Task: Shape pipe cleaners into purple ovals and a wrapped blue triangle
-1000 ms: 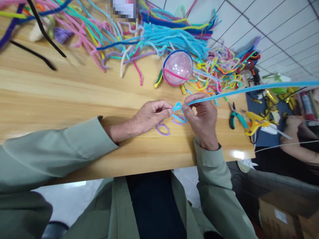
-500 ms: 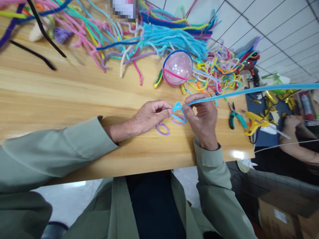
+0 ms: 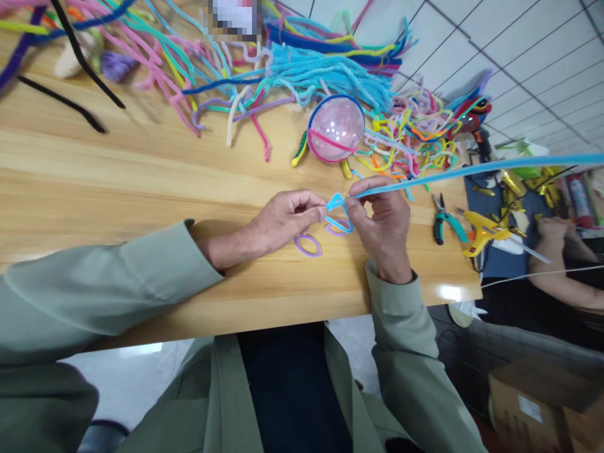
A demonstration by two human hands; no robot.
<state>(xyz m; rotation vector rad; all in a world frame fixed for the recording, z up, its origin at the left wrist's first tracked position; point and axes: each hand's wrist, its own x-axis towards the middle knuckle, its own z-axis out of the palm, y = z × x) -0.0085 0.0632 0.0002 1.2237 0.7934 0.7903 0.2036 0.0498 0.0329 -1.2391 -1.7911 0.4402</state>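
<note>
A light-blue pipe cleaner (image 3: pixel 453 175) runs from between my hands far out past the right edge of the view. Its near end is bent into small loops. My left hand (image 3: pixel 295 217) pinches the looped end between thumb and fingertips. Close by, my right hand (image 3: pixel 382 223) grips the same pipe cleaner with thumb and forefinger, where the long straight part leaves the loops. Below the fingers, two purple pipe-cleaner loops lie on the wooden table (image 3: pixel 264 283): one purple loop (image 3: pixel 308 246) in plain sight, the other partly covered by the blue strand.
Behind my hands stands a clear plastic dome (image 3: pixel 336 126). Bundled blue pipe cleaners (image 3: pixel 325 69) and loose coloured ones line the back. To the right lie pliers (image 3: pixel 446 223) and a yellow glue gun (image 3: pixel 484 233); beyond them is another person's arm (image 3: pixel 561 264).
Both hands keep nearly the same place and grip. The long blue strand has shifted slightly upward at its far right, and the small loop between the fingers has changed shape a little.
</note>
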